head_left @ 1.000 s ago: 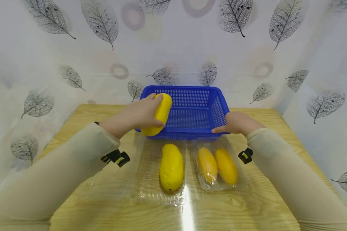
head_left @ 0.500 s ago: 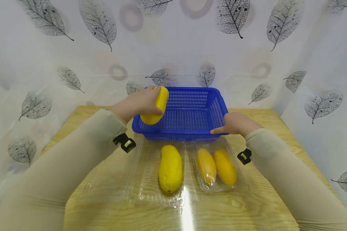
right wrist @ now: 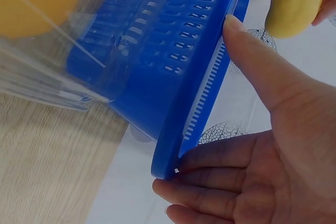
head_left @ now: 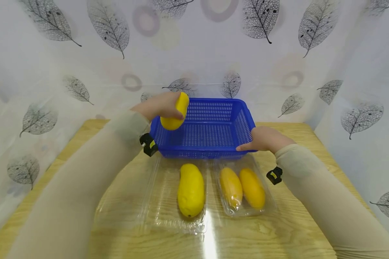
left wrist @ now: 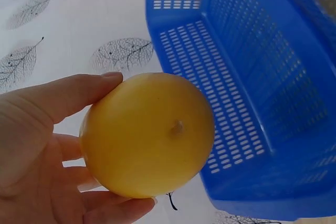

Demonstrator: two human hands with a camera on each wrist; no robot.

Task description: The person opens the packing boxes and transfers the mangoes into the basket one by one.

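My left hand [head_left: 163,105] grips a long yellow papaya-like fruit [head_left: 182,107] above the left side of the blue plastic basket [head_left: 207,147]. In the left wrist view the rounded end of the fruit [left wrist: 147,135], with a small stem nub, lies between thumb and fingers, the basket [left wrist: 236,87] beside it. At the basket's front right corner, my right hand [head_left: 265,139] holds the rim. The right wrist view shows the thumb of the right hand [right wrist: 273,124] on the rim and the fingers at the corner. The visible basket floor holds nothing.
A similar yellow fruit [head_left: 191,190] lies in a clear plastic box [head_left: 165,194] before the basket. To its right, a smaller clear box [head_left: 246,212] holds two orange-yellow fruits [head_left: 231,187]. A leaf-printed sheet [head_left: 194,54] rises behind the wooden table [head_left: 246,241].
My left hand has risen and moved away from me, carrying the yellow fruit from the basket's front left edge to above its inside. My right hand has stayed on the rim.
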